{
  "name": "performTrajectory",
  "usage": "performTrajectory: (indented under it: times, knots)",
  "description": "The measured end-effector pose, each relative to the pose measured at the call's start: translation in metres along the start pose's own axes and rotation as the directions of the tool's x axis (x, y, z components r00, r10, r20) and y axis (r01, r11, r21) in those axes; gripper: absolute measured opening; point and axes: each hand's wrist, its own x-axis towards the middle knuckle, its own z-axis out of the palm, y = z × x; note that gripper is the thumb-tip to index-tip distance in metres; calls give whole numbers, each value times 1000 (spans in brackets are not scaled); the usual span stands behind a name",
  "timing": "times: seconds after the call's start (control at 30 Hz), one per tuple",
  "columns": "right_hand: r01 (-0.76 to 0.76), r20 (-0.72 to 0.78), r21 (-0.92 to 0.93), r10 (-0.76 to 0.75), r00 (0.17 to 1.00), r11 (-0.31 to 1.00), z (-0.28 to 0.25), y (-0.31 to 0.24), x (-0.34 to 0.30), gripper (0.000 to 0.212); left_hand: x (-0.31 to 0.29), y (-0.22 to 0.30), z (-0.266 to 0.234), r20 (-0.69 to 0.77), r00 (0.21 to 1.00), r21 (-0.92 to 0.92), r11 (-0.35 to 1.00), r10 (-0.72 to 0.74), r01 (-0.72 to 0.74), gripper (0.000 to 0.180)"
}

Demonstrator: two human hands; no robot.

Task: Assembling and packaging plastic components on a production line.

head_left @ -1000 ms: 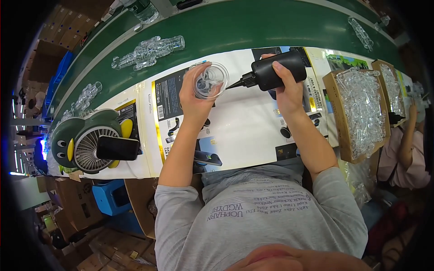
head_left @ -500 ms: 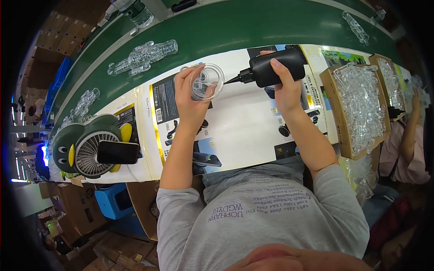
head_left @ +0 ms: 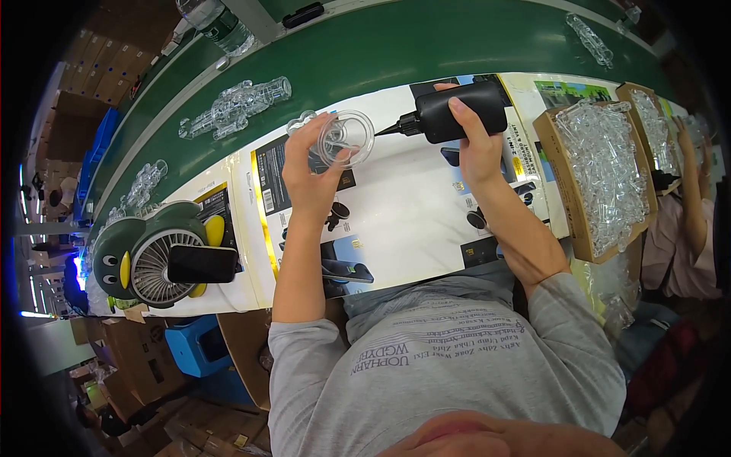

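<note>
My left hand (head_left: 308, 171) is closed round a clear plastic part (head_left: 352, 135) with a round, cup-like rim, its opening tipped to the right. The part's far end is mostly hidden by my fingers. A black squeeze bottle (head_left: 461, 110) with a thin pointed nozzle lies sideways in my right hand (head_left: 480, 145), fingers wrapped round it. Its nozzle tip reaches the right edge of the clear rim; whether it touches cannot be made out. Under both hands lies a white printed sheet (head_left: 411, 198) on the bench.
A cardboard box (head_left: 560, 175) of clear plastic parts stands right, a smaller one behind it. On the left are a green penguin-shaped fan (head_left: 156, 263) and a phone (head_left: 202, 263). Clear assembled pieces (head_left: 240, 107) and a water bottle (head_left: 221, 27) lie beyond. A co-worker's arm (head_left: 691, 190) shows far right.
My view has shifted slightly. Both hands keep their hold, and the nozzle stays at the rim. The co-worker's arms at the far right have moved.
</note>
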Motion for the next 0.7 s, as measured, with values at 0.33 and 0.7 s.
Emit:
performTrajectory:
  times: [0.33,0.7]
  knots:
    - [-10,-3,-26,10,1000,1000,-2,2,3,24,6,0,-12,90,994,-2,998,-55,55,45]
    - [-28,-11,-10,28,1000,1000,-5,3,4,25,3,-1,-17,211,954,-186,950,-212,252,34]
